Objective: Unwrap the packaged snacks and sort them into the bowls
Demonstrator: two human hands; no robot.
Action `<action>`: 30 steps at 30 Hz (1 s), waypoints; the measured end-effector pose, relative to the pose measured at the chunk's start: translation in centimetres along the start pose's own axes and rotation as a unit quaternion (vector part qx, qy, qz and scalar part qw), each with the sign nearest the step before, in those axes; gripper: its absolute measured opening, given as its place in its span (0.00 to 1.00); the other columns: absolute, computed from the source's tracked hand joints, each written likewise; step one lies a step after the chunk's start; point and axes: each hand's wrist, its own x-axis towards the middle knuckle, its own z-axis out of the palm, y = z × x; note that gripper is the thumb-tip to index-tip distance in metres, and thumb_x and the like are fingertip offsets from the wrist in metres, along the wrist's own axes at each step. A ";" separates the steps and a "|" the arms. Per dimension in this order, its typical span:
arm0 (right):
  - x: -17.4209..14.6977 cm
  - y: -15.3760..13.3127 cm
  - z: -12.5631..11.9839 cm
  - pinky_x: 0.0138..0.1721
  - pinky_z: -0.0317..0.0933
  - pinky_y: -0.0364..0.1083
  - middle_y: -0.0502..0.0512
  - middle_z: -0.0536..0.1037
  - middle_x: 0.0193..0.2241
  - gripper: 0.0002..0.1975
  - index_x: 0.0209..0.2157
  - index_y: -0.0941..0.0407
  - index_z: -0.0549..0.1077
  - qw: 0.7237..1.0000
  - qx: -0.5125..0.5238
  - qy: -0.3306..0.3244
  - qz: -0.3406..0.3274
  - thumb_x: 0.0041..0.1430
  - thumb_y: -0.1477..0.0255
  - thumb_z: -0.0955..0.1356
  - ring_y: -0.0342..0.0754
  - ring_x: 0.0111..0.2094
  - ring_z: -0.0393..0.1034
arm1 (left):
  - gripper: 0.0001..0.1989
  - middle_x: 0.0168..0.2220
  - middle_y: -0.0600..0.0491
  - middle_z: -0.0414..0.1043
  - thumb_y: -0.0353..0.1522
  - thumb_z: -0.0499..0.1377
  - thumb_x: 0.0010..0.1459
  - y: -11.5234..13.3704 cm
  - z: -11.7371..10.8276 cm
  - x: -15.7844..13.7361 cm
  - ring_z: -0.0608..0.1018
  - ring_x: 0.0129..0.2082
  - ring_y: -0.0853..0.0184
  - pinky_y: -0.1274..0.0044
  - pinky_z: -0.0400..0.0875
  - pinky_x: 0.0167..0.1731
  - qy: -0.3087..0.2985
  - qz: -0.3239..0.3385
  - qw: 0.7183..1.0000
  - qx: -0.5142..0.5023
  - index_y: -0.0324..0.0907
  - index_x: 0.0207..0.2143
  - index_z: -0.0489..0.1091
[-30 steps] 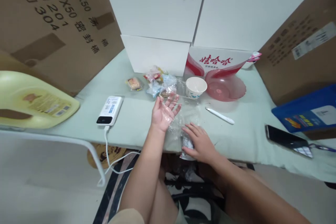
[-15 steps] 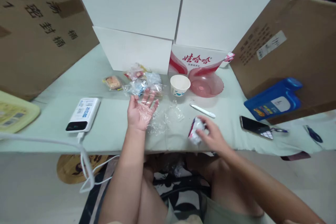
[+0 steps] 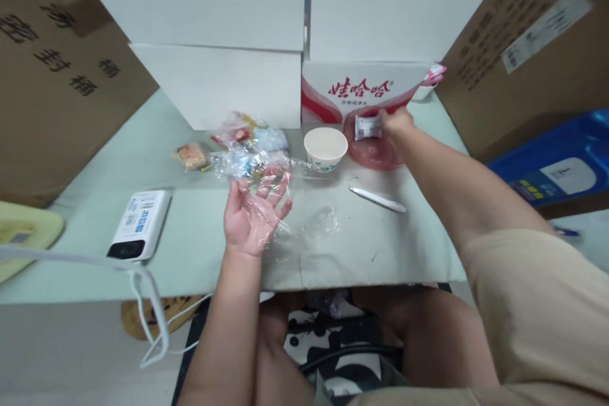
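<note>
My right hand (image 3: 396, 124) reaches to the back of the table, closed on a small wrapped snack packet (image 3: 368, 127) over the pink translucent bowl (image 3: 373, 155). My left hand (image 3: 252, 219) is palm up, fingers spread, above the table, with clear plastic wrap (image 3: 264, 203) lying across the palm. Behind it sits a pile of packaged snacks (image 3: 252, 143) in clear plastic. A white paper cup (image 3: 326, 149) stands between that pile and the bowl. More crumpled clear plastic (image 3: 326, 222) lies right of my left hand.
A white utility knife (image 3: 377, 199) lies in front of the bowl. One wrapped snack (image 3: 191, 157) sits left of the pile. A power bank (image 3: 141, 225) with a white cable is at left, a blue bottle (image 3: 556, 158) at right. Cardboard boxes (image 3: 61, 57) and white panels wall in the table.
My right hand has carried the packet from the table's front up and back to the pink bowl. My left hand stays palm up in nearly the same place. The camera view has shifted.
</note>
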 end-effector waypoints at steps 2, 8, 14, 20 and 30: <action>-0.1 -0.7 -1.0 0.56 0.58 0.57 0.69 0.76 0.44 0.18 0.43 0.68 0.69 0.998 0.022 0.041 0.032 0.65 0.64 0.63 0.54 0.53 0.68 | 0.17 0.60 0.54 0.71 0.52 0.57 0.61 0.1 -0.1 -0.2 0.70 0.63 0.49 0.66 0.80 0.40 -0.006 -0.004 0.999 0.033 0.50 0.36 0.74; -15.5 -4.3 -4.9 0.52 0.67 0.52 0.56 0.78 0.48 0.26 0.52 0.51 0.67 0.943 0.323 -0.081 -0.020 0.61 0.48 0.65 0.51 0.52 0.74 | 0.24 0.63 0.54 0.67 0.60 0.56 0.54 -1.1 0.6 -1.2 0.74 0.58 0.45 0.73 0.78 0.27 -0.020 -0.045 0.997 0.061 0.56 0.42 0.71; -30.5 -4.9 -3.4 0.52 0.66 0.57 0.52 0.81 0.35 0.37 0.58 0.48 0.62 0.828 0.472 -0.286 0.098 0.50 0.50 0.74 0.55 0.47 0.78 | 0.20 0.62 0.55 0.68 0.57 0.55 0.58 -1.9 1.7 -1.9 0.79 0.51 0.51 0.81 0.71 0.20 -0.033 -0.117 0.991 0.063 0.56 0.42 0.70; -28.1 -4.6 -3.9 0.30 0.69 0.45 0.40 0.70 0.24 0.24 0.44 0.51 0.67 0.856 0.493 -0.080 0.135 0.50 0.55 0.74 0.42 0.21 0.71 | 0.13 0.47 0.50 0.78 0.45 0.60 0.61 -0.1 1.3 -1.4 0.82 0.44 0.59 0.73 0.79 0.31 0.081 -0.134 0.981 0.117 0.46 0.39 0.71; -27.3 -2.6 -5.5 0.39 0.71 0.48 0.52 0.81 0.39 0.57 0.70 0.46 0.45 0.859 0.454 -0.181 0.153 0.47 0.53 0.76 0.48 0.35 0.79 | 0.09 0.30 0.51 0.79 0.32 0.66 0.55 -0.6 1.5 -0.4 0.81 0.26 0.71 0.83 0.74 0.27 0.108 -0.121 0.950 0.265 0.38 0.38 0.72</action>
